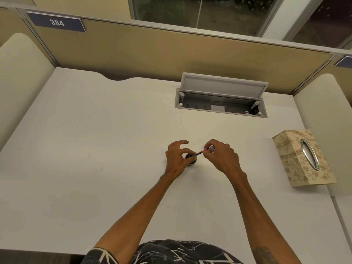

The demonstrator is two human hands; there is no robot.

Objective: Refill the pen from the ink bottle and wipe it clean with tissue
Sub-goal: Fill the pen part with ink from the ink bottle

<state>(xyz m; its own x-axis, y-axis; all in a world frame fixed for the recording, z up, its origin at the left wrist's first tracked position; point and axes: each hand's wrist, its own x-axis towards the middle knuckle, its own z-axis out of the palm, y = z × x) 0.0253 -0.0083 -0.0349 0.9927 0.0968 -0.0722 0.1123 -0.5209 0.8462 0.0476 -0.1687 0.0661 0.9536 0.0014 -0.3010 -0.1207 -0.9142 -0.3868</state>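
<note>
A small dark ink bottle stands on the white desk, near its middle. My left hand grips the bottle from the left side, hiding most of it. My right hand pinches a thin pen part with a reddish section, slanted down to the left, its dark tip at the bottle's mouth. The upper end of the pen is hidden in my right fingers. A patterned beige tissue box with an oval metal-rimmed slot lies at the right of the desk; no tissue shows in the slot.
A recessed socket tray with its grey lid raised sits at the back of the desk. Beige partition panels close off the back and both sides. The desk's front edge is near my body.
</note>
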